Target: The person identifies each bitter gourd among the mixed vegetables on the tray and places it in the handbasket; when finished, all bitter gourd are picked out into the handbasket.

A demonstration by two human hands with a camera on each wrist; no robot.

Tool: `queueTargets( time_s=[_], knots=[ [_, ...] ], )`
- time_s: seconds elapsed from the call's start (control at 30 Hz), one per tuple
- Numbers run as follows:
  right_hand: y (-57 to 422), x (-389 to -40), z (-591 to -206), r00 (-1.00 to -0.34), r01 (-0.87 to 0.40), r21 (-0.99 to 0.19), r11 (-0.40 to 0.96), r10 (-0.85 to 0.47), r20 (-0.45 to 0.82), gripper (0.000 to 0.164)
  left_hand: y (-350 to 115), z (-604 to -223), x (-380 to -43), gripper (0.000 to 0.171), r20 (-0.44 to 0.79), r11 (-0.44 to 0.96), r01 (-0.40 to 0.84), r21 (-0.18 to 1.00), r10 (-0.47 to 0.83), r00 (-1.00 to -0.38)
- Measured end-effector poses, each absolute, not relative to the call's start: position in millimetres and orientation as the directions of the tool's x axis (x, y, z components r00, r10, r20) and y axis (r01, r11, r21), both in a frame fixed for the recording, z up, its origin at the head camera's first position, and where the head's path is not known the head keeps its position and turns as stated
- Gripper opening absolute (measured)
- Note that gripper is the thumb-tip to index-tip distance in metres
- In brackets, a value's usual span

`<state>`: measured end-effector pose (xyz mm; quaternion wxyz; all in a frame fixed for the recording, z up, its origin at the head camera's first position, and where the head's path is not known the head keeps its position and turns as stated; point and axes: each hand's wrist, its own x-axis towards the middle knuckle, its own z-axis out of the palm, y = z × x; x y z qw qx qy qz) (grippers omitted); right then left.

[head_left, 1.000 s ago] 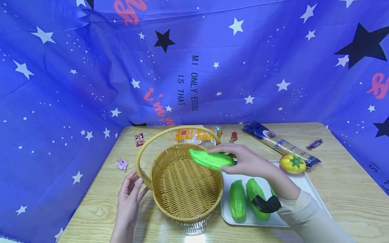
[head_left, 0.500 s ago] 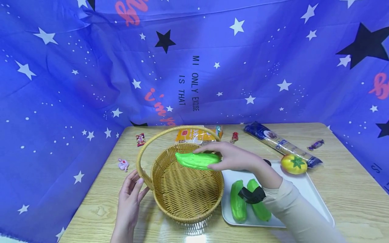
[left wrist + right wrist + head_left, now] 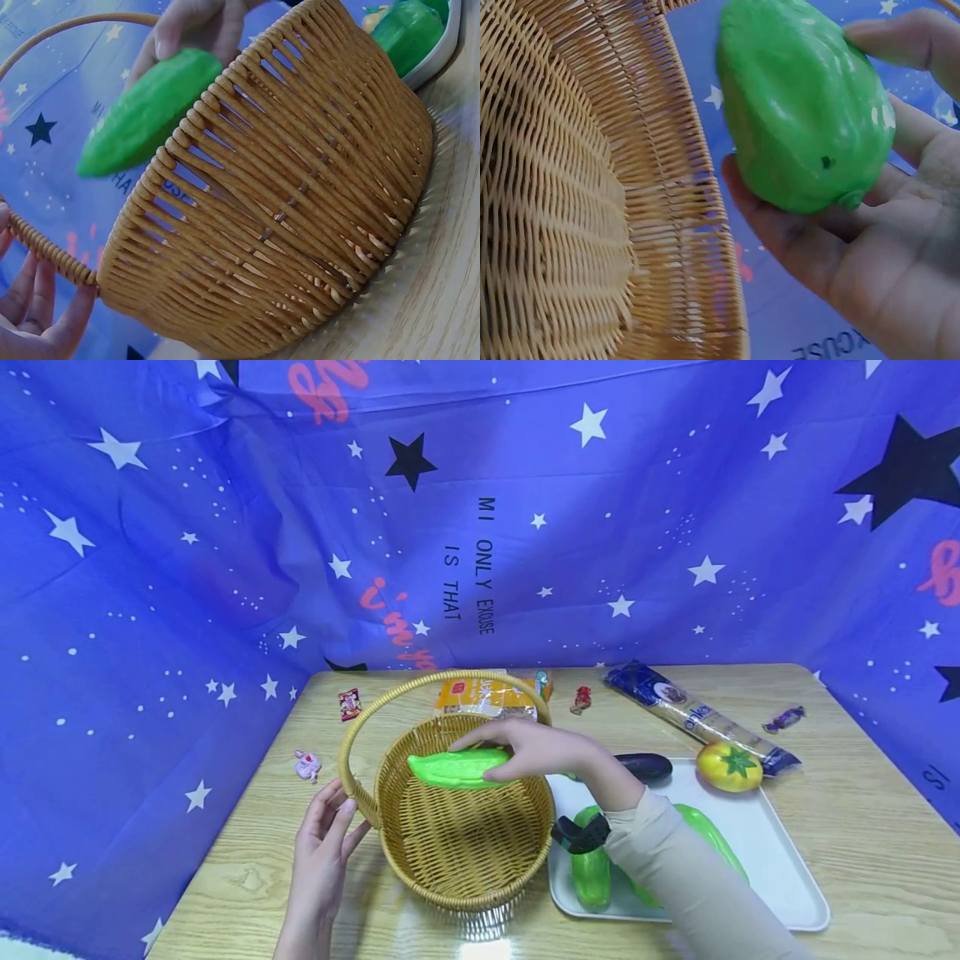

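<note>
Blue backdrop cloth (image 3: 637,510): black capitals set sideways, "ONLY EXCUSE" and, alongside, "IS THAT"; coral script nearby starts "i'm yo", remainder unseen. Right wrist view catches part of "EXCUSE" again, low in frame. Blue-ended packet (image 3: 697,714): "anko", final letters unclear. Orange bag (image 3: 491,693): print too blurred to read.

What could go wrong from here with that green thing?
The green vegetable looks shiny, so it might slip from the right grip. The left grip holds the basket near the foot of its handle, so a bump could shift or tip it. The right sleeve crosses above the tray and might brush the other vegetables.
</note>
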<state>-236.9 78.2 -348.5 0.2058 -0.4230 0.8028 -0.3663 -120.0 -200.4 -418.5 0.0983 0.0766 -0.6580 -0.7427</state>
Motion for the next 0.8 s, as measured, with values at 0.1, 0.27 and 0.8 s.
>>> queueTargets(
  time_s=[0.1, 0.27, 0.8],
  knots=[
    [67, -244, -358, -0.504, -0.484, -0.806, 0.341, -0.861, -0.061, 0.051, -201, -419, -120, 0.04, 0.019, -0.118, 0.05, 0.992, -0.248, -0.969],
    [52, -254, -373, -0.433, -0.425, -0.854, 0.301, -0.896, -0.1, 0.052, -201, -420, -120, 0.04, 0.026, -0.117, 0.056, 0.992, -0.245, -0.969],
    [43, -259, -409, -0.161, -0.482, -0.768, 0.421, -0.904, -0.395, 0.054, -203, -422, -121, 0.041, 0.027, -0.121, 0.058, 0.991, -0.241, -0.97]
  ],
)
